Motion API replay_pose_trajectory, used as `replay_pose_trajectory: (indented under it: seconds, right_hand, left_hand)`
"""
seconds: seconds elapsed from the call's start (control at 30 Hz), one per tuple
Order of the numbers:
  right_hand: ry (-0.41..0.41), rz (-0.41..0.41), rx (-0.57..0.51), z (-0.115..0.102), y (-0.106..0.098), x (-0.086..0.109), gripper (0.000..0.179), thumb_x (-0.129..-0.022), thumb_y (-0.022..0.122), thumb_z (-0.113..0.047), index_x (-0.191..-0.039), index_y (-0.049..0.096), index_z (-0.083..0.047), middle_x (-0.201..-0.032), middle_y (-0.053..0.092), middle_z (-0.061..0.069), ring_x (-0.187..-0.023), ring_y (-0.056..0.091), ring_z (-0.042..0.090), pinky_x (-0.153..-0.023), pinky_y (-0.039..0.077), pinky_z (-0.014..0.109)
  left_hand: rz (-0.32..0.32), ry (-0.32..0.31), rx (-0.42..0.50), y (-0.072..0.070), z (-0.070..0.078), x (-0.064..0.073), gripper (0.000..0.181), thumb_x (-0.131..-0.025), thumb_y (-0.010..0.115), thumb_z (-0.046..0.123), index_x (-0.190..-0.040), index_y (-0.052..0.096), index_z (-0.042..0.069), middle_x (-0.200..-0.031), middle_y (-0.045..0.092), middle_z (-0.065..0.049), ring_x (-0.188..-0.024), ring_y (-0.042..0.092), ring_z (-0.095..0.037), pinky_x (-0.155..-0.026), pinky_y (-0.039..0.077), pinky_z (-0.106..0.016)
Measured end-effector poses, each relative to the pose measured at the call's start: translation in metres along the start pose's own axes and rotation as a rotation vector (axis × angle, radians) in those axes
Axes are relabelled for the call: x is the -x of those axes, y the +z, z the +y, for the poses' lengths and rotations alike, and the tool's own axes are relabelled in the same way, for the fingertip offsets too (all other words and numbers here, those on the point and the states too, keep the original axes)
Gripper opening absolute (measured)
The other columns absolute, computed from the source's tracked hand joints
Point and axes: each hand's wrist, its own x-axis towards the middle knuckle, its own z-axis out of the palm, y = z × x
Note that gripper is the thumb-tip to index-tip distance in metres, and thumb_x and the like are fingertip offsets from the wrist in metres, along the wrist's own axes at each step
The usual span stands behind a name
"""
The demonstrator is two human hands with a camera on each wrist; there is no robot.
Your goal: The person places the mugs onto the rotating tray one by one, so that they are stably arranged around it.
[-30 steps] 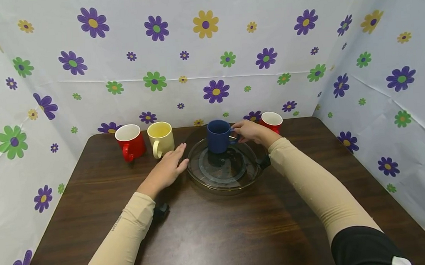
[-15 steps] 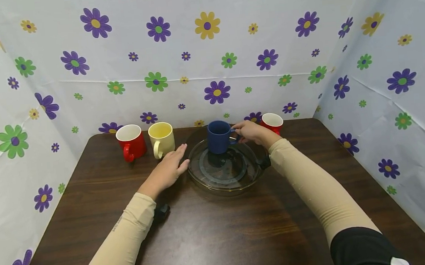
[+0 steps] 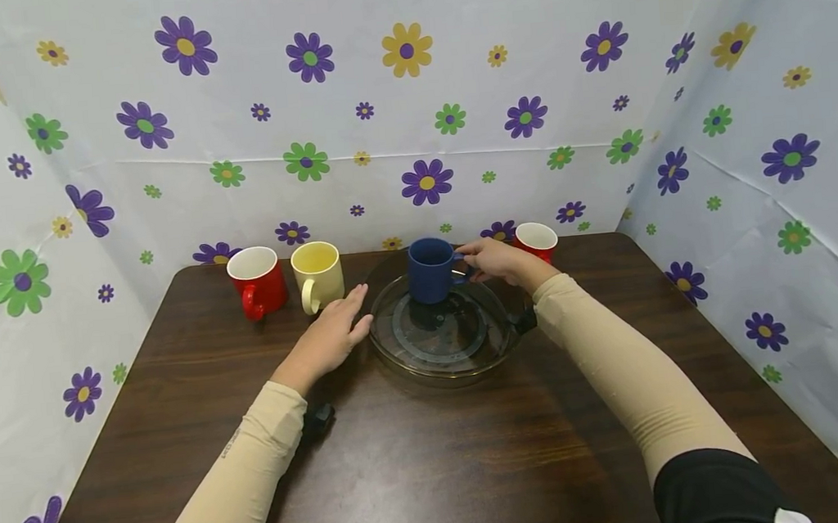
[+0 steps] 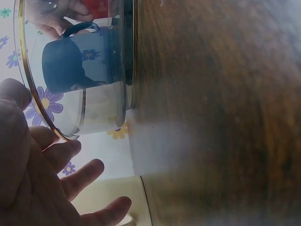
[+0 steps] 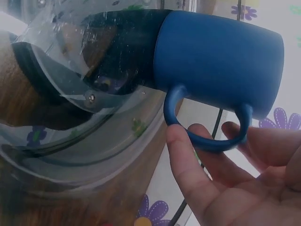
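Observation:
A blue mug (image 3: 429,273) stands upright in a clear round container (image 3: 464,365) with a gold-tinted rim. My right hand (image 3: 496,262) holds it by the handle; in the right wrist view the fingers (image 5: 186,162) pinch the blue handle (image 5: 207,142). Its reflection shows in the clear floor below. At the container's left side is my left hand (image 3: 327,338), fingers straight and spread. The left wrist view has thumb and fingers (image 4: 87,176) right at the rim (image 4: 35,92), and the mug (image 4: 77,61) seen through the wall.
Behind my left hand stand a red mug (image 3: 260,286) and a yellow mug (image 3: 319,273) on the brown table (image 3: 421,475). Another red mug (image 3: 535,240) is partly hidden behind my right hand. Flower-printed white sheets (image 3: 359,61) enclose the back and sides.

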Motion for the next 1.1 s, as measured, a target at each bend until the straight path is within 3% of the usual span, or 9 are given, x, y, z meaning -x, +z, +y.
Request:
replay_pose_trajectory:
  seconds: [0.3,0.7,0.9,1.0,1.1]
  right_hand:
    - [-0.031,0.011,0.036,-0.003,-0.012,0.016,0.046,-0.112,0.037,-0.015,-0.154,0.036,0.002,-0.152,0.042,0.029,-0.124,0.059,0.042,-0.109,0.044,0.053]
    - [-0.011,0.204,-0.091,0.012,-0.051,0.051,0.048,-0.112,0.034,-0.018,-0.154,0.032,0.007,-0.147,0.045,0.029,-0.128,0.054,0.042,-0.112,0.043,0.047]
    - [0.014,0.29,-0.151,0.028,-0.057,0.063,0.05,-0.112,0.035,-0.019,-0.153,0.031,0.01,-0.143,0.045,0.031,-0.106,0.066,0.028,-0.11,0.045,0.044]
    - [0.046,0.347,-0.168,0.037,-0.059,0.068,0.05,-0.112,0.038,-0.02,-0.151,0.033,0.01,-0.139,0.048,0.03,-0.09,0.068,0.016,-0.105,0.05,0.039]
    - [0.064,0.403,-0.185,0.046,-0.061,0.071,0.048,-0.111,0.041,-0.02,-0.148,0.037,0.01,-0.133,0.052,0.03,-0.084,0.068,0.016,-0.095,0.056,0.034]
  left_hand:
    - [0.011,0.006,-0.007,0.0,0.0,0.001,0.063,-0.107,0.049,0.027,-0.16,0.026,0.003,-0.164,0.026,-0.019,-0.148,0.031,-0.04,-0.121,0.024,-0.054]
    - [0.004,0.004,-0.006,0.0,-0.001,0.001,0.063,-0.107,0.048,0.028,-0.16,0.024,0.003,-0.165,0.025,-0.018,-0.149,0.029,-0.039,-0.121,0.023,-0.053]
    - [0.007,0.003,-0.003,0.001,-0.002,0.001,0.063,-0.108,0.048,0.028,-0.16,0.024,0.003,-0.165,0.025,-0.019,-0.149,0.029,-0.04,-0.122,0.022,-0.053]
    - [0.014,0.015,0.004,0.002,-0.002,0.001,0.062,-0.107,0.048,0.026,-0.16,0.025,0.001,-0.164,0.026,-0.02,-0.148,0.03,-0.042,-0.121,0.022,-0.054]
    - [0.019,0.019,0.01,0.002,-0.001,0.001,0.063,-0.107,0.049,0.026,-0.159,0.026,0.001,-0.164,0.027,-0.02,-0.148,0.03,-0.042,-0.121,0.022,-0.054]
